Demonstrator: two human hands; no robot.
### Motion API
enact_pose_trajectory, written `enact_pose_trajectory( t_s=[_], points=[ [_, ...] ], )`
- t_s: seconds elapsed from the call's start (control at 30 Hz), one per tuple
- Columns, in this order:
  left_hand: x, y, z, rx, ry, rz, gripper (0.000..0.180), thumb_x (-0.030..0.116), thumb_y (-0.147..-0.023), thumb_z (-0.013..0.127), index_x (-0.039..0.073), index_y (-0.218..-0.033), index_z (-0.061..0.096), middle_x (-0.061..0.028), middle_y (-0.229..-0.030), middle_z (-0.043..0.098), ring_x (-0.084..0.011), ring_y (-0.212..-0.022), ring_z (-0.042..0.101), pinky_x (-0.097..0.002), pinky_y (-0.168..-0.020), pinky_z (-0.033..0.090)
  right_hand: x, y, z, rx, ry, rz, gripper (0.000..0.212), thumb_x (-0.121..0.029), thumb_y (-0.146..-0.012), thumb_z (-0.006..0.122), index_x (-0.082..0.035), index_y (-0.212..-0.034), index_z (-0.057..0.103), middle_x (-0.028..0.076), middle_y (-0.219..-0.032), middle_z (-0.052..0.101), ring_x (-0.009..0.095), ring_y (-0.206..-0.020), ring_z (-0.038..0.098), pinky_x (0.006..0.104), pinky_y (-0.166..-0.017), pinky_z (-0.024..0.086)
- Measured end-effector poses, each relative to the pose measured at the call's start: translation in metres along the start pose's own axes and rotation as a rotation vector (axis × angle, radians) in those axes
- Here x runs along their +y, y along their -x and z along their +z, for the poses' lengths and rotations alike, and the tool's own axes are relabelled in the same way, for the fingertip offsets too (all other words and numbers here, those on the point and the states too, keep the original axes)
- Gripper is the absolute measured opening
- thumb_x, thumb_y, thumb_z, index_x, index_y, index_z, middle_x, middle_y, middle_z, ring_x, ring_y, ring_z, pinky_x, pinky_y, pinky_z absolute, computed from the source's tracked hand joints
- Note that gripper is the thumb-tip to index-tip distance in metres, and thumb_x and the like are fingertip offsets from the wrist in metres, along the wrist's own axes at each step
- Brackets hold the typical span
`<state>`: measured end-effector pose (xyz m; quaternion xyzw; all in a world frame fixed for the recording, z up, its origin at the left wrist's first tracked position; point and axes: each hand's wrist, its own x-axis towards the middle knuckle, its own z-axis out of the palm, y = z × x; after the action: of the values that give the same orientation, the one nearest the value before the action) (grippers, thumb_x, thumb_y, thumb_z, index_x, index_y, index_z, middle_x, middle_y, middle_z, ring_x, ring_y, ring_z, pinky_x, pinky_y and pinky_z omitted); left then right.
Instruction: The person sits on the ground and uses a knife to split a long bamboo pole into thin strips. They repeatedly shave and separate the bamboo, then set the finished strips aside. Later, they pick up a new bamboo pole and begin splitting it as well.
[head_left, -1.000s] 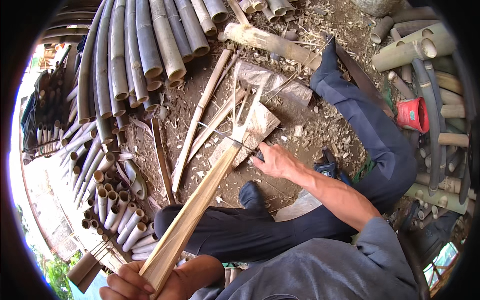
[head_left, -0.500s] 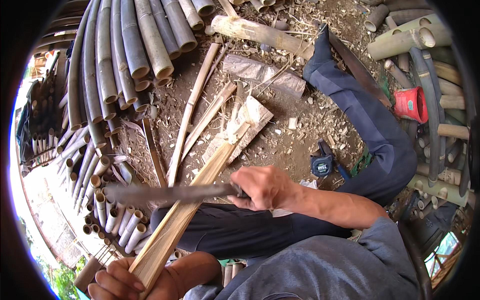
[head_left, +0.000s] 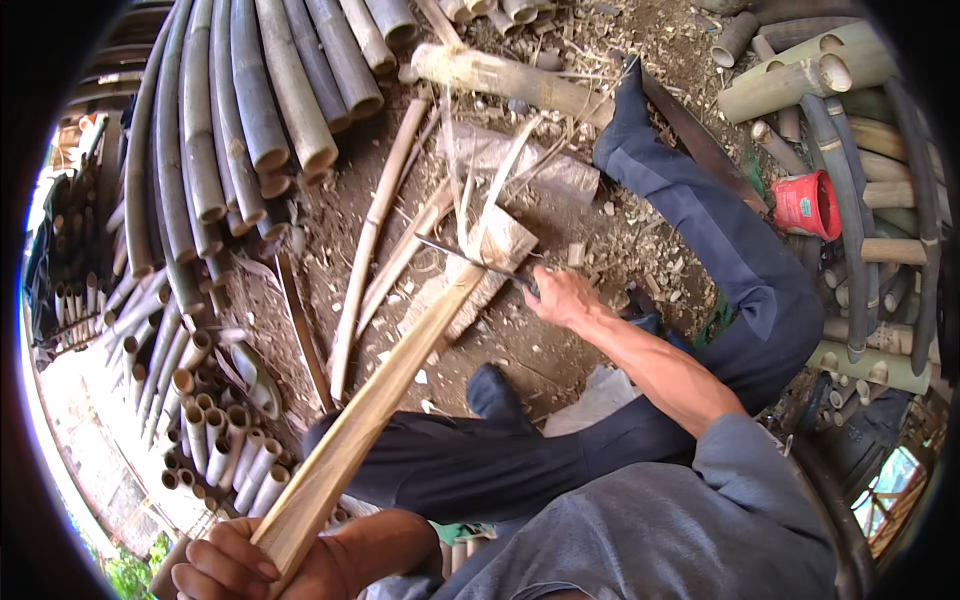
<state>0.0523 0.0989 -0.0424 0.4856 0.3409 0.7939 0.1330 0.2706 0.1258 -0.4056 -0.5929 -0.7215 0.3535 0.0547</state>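
Note:
My left hand [head_left: 262,562] is closed round the near end of a long pale bamboo slat [head_left: 375,405], which slopes up and away to the right. The slat's far end lies over a light wooden block [head_left: 510,238] on the ground. My right hand [head_left: 560,297] grips the handle of a long dark-bladed knife [head_left: 455,253]. Its blade crosses the slat near the far end. Beyond the blade, thin peeled shavings [head_left: 508,168] curl up from the slat. Part of the knife's handle is hidden in my fist.
Bamboo poles [head_left: 262,95] are stacked at the far left, with thinner bamboo pieces [head_left: 262,470] below them. A wooden beam [head_left: 510,78] lies ahead. My outstretched leg [head_left: 690,195] bounds the right side, near a red bucket [head_left: 806,205]. A long blade [head_left: 303,330] lies at the left.
The knife has gone from the slat's middle to its far end, its blade now angled. My right arm reaches farther forward. Shavings stand up there. My left hand keeps its hold.

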Motion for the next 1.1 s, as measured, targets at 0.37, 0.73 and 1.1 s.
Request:
enact_pose_trajectory(
  t_s=[0.37,0.73,1.1],
  points=[
    [0.015,-0.007,-0.022,-0.084,0.065,-0.105,0.042,0.045,-0.089,0.066,0.013,-0.077,0.042,0.0026,-0.07,0.033,-0.0079,-0.058,0.033,-0.0216,-0.05,0.03,-0.008,0.028,-0.002,-0.266,-0.359,0.389,0.03,-0.033,-0.095,0.06,-0.004,-0.093,0.057,0.002,-0.062,0.054,0.013,-0.05,0.055,0.03,-0.041,0.045],
    [0.001,0.023,-0.04,0.011,-0.145,-0.057,0.05,0.056,-0.091,0.058,0.014,-0.075,0.036,0.0017,-0.069,0.032,-0.0087,-0.053,0.033,-0.0224,-0.047,0.029,-0.064,0.076,-0.025,-0.009,-0.3,-0.119,0.032,-0.033,-0.1,0.049,-0.003,-0.088,0.048,0.0,-0.06,0.045,0.009,-0.043,0.038,0.0261,-0.033,0.033],
    [-0.022,0.037,-0.049,-0.011,0.03,0.013,0.048,0.063,-0.096,0.041,0.017,-0.082,0.04,0.0053,-0.068,0.028,-0.0083,-0.049,0.025,-0.0235,-0.044,0.02,-0.077,0.032,0.015,0.109,-0.246,-0.254,0.028,-0.028,-0.093,0.062,-0.001,-0.089,0.054,0.014,-0.066,0.06,0.024,-0.051,0.061,0.0364,-0.041,0.05]
  ],
)
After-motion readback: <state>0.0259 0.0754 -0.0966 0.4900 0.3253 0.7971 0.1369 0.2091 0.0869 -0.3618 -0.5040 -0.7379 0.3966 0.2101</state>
